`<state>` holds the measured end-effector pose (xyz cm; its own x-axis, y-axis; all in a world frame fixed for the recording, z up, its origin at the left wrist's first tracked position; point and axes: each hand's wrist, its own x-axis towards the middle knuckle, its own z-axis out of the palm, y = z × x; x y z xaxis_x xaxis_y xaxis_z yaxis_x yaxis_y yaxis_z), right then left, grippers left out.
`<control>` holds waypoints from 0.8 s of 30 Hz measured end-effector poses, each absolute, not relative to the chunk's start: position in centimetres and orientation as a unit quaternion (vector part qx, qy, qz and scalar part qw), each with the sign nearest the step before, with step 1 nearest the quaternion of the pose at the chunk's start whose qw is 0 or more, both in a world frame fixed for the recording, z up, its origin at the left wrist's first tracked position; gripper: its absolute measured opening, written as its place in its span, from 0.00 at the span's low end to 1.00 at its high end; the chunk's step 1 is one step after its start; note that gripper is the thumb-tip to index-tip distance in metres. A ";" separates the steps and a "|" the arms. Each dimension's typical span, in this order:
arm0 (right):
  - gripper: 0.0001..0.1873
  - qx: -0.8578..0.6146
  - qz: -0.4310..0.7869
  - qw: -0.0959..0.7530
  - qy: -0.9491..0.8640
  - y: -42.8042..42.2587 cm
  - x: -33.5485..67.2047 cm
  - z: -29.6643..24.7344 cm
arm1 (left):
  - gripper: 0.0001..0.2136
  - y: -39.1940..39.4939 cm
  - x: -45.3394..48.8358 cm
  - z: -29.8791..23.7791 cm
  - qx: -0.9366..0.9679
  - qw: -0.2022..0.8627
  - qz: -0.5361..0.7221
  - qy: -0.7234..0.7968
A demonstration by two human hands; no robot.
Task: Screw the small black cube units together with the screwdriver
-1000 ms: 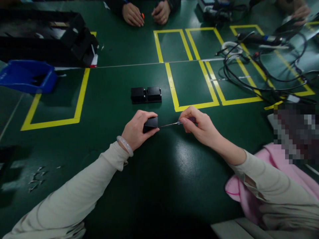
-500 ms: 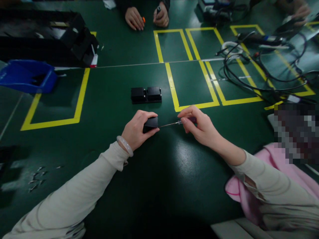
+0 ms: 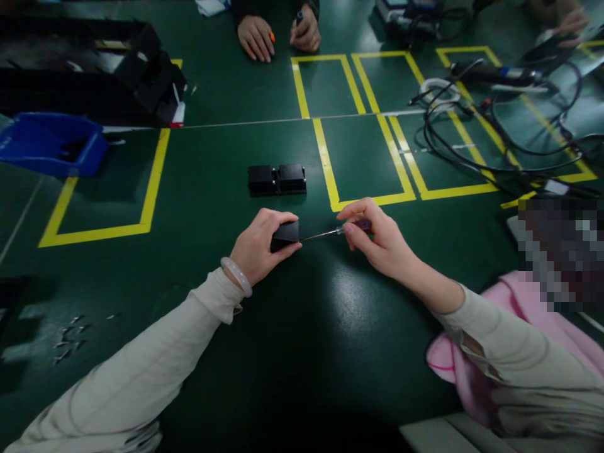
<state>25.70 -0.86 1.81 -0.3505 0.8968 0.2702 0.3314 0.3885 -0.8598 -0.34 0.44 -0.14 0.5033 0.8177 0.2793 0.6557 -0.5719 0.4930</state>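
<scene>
Lying nearest on the green surface (image 3: 264, 377), at lower left, are scattered silver pieces (image 3: 68, 336) that look like screws; a pink cloth (image 3: 465, 371) sits by the right sleeve. Beyond them, in the middle, the left hand (image 3: 255, 245) pinches a small black block (image 3: 285, 233) between thumb and fingers. Opposite it, the right hand (image 3: 372, 236) has its grip closed around the handle of a slim screwdriver (image 3: 340, 230), the shaft slanting to the block's near right edge beside the left thumb. Whether the tip is seated in a screw is too small to tell. The step in hand seems to be turning a fastener in that end; the next move calls for a firm hold on the block and the shaft in line as the handle is twisted. Farther out stands a black twin-block part (image 3: 292, 176), then a blue bin (image 3: 28, 154) at left, black cables (image 3: 476, 166) at right, and a co-worker's hands (image 3: 255, 39).
</scene>
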 end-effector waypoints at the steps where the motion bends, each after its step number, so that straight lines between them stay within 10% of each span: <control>1: 0.06 -0.419 0.367 0.384 -0.736 -0.8 25.7 1.8 | 0.18 0.4 -0.3 -0.1 0.851 0.165 0.247 0.433; 24: 0.06 -0.423 0.370 0.377 -0.736 -0.9 25.7 1.8 | 0.18 0.5 -0.4 -0.1 0.849 0.170 0.245 0.436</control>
<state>25.68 -0.91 1.85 -0.3567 0.9022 0.2426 0.3443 0.3684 -0.8636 -0.37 0.48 -0.13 0.5002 0.8233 0.2683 0.6562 -0.5626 0.5029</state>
